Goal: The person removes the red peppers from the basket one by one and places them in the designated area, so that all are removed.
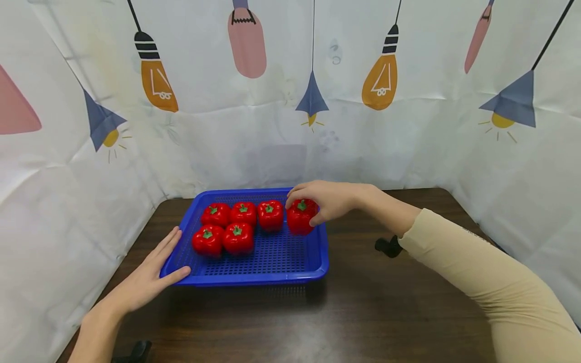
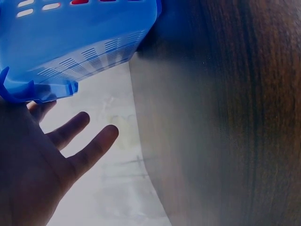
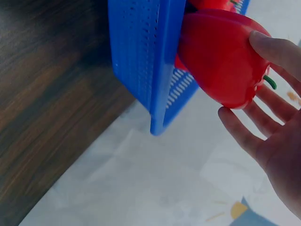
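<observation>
A blue plastic basket (image 1: 277, 262) with perforated sides stands on the table. Several red bell peppers with green stems, one of them a bell pepper (image 1: 238, 238) in the front row, sit in its left and middle part. At the basket's right side my right hand (image 1: 333, 199) holds another red bell pepper (image 3: 223, 56) between thumb and fingers, by its stem end. In the right wrist view this pepper overlaps the basket's rim. My left hand (image 1: 147, 275), fingers extended, rests against the basket's left rim; the left wrist view shows its spread fingers (image 2: 94, 150) beside the basket wall.
The dark wooden table (image 1: 363, 312) extends in front of the basket and to its right. A small black object (image 1: 389, 247) lies right of the basket, and another black object (image 1: 136, 351) is at the bottom left. White printed cloth (image 1: 218, 146) encloses the back and sides.
</observation>
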`<state>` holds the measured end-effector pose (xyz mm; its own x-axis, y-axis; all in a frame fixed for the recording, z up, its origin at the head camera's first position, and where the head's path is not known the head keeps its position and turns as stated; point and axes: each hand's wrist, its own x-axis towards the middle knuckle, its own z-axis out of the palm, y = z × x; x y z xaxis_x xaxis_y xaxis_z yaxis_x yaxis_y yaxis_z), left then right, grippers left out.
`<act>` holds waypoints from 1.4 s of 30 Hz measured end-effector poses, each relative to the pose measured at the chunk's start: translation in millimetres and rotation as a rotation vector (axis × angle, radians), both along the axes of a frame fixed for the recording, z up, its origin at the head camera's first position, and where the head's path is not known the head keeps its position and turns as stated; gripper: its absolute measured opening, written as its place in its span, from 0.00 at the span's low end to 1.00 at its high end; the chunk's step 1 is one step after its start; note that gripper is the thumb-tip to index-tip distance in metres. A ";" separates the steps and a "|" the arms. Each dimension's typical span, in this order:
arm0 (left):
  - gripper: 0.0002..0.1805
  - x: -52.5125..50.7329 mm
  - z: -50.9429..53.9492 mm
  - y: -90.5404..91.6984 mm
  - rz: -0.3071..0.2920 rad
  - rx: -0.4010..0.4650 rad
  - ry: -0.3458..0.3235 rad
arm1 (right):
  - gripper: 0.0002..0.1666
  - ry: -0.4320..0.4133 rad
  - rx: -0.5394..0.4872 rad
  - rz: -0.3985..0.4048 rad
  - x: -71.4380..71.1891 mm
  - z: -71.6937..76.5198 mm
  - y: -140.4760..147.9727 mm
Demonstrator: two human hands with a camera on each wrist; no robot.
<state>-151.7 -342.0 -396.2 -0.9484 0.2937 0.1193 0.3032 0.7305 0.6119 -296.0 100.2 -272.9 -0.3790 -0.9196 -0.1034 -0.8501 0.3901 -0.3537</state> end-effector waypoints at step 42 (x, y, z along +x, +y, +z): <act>0.49 0.8 -1.1 -0.6 -0.009 0.026 -0.003 | 0.34 -0.002 -0.073 -0.230 -23.2 -18.1 88.9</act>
<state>-150.9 -342.6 -397.3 -0.9462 0.2988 0.1242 0.3077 0.7117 0.6316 -319.3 189.2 -291.0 -0.5791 -0.8142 -0.0405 -0.7411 0.5465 -0.3899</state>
